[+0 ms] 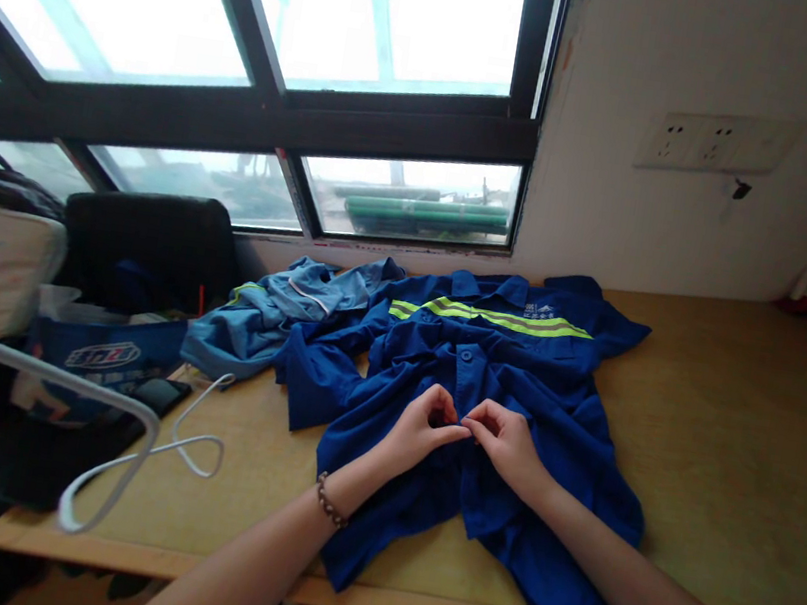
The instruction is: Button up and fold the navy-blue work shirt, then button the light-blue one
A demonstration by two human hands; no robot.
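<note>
A dark blue work jacket (412, 344) with a yellow-green reflective stripe across its chest lies spread on the wooden table, collar toward the window. Along its front opening, below a visible button (467, 357), my left hand (432, 418) pinches the placket between thumb and fingers. My right hand (504, 439) pinches the same front edge close beside it, the fingertips of both nearly touching. Whatever small part sits between the fingertips is hidden. One sleeve hangs over the table's front edge at the right.
A lighter blue garment (258, 306) lies crumpled left of the jacket. A white cable (199, 454) curls over the table's left side, near a blue bag (111, 360) and a black chair back (151, 240). Windows and a wall with sockets (715, 144) stand behind the table (742, 474).
</note>
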